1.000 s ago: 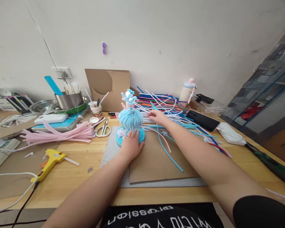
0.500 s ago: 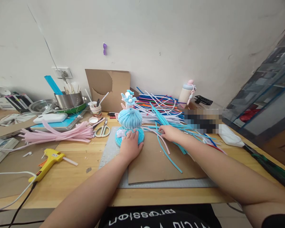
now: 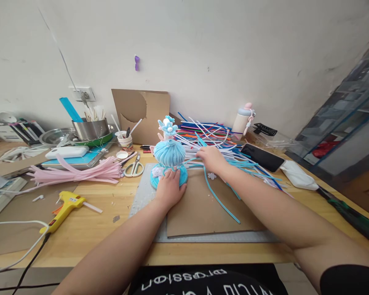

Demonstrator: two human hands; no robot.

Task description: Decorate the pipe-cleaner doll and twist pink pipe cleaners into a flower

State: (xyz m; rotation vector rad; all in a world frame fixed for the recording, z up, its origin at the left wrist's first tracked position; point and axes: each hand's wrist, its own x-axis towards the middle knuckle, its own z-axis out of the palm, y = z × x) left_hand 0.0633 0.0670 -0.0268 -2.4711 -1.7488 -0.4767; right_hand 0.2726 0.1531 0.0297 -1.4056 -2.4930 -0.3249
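Observation:
A light blue fuzzy ornament (image 3: 169, 153), topped with blue flowers, stands upright on a round blue base (image 3: 182, 175). My left hand (image 3: 171, 188) lies flat at the front of that base, fingers extended and nothing gripped. Over the near side of the pipe cleaner pile, my right hand (image 3: 211, 159) has its fingers bent together at light blue stems; what its fingertips pinch is too small to make out. A curved blue stem (image 3: 222, 200) and a small pale flower (image 3: 212, 176) rest on the brown cardboard (image 3: 197, 213).
Many coloured pipe cleaners (image 3: 203, 131) lie behind. Pink ones (image 3: 76, 173), scissors (image 3: 134, 167) and a yellow glue gun (image 3: 63, 209) with its cord are at the left. A phone (image 3: 262, 157), white pouch (image 3: 299, 175) and bottle (image 3: 242, 119) are at the right.
My right hand has moved back and slightly left over the stems. The pink stem has gone from the cardboard, and the small pale flower now shows. My left hand has stayed at the base.

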